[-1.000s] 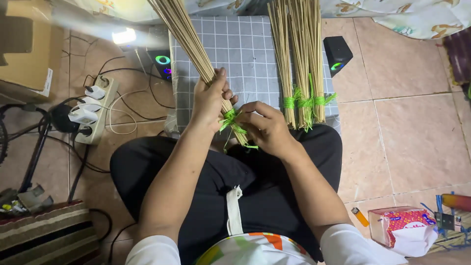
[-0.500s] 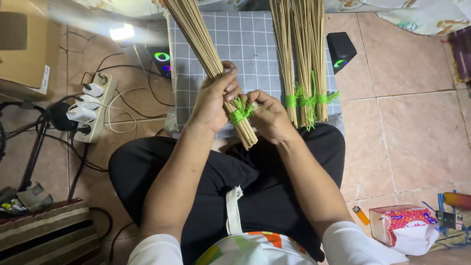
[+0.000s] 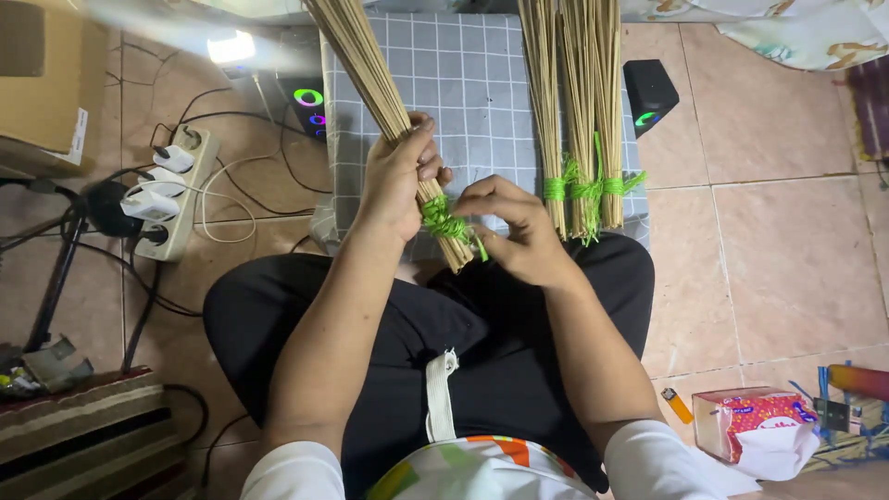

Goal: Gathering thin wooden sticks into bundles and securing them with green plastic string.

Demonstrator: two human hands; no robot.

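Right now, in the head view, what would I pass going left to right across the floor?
Cardboard box → power strip → left hand gripping a stick bundle → right hand at its green tie → tied bundles → black speaker → tissue pack.

I sit on a pinkish tiled floor (image 3: 769,268), a grey checked mat (image 3: 482,93) ahead, a power strip (image 3: 171,199) at left, bright glare (image 3: 231,46) upper left, a tissue box (image 3: 755,426) lower right.

tan stick bundle (image 3: 370,65) | green tie (image 3: 444,220) | grey checked mat (image 3: 472,83) | black trousers (image 3: 482,333)
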